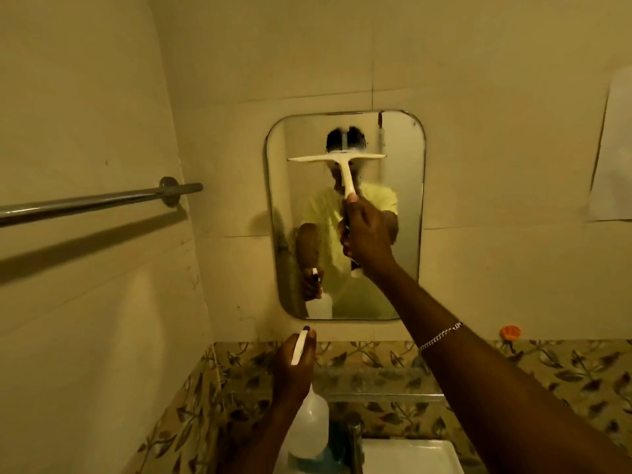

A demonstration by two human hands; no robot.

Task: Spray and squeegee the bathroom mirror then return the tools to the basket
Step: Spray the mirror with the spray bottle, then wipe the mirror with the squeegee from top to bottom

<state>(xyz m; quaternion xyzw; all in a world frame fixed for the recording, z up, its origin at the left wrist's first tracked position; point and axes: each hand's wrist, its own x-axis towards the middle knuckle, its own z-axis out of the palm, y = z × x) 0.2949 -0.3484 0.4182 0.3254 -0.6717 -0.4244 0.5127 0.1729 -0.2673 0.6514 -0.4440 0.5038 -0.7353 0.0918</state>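
Observation:
A rounded rectangular mirror point(403, 206) hangs on the cream tiled wall. My right hand point(367, 234) grips the handle of a white squeegee point(338, 159). Its blade lies level against the upper part of the glass. Below the mirror, my left hand point(290, 367) holds a clear spray bottle point(309, 425) by its white trigger head, nozzle up and pointing toward the wall. Blue liquid sits in the bottle's bottom. The mirror reflects both hands, the bottle and a person in a yellow shirt. No basket is in view.
A chrome towel bar point(95, 201) juts out from the left wall at mirror height. A white sink point(407, 456) with a metal tap point(354, 439) lies under my arms. A glass shelf point(376, 381) runs along the leaf-patterned tiles. An orange object point(510, 331) sticks on the wall at right.

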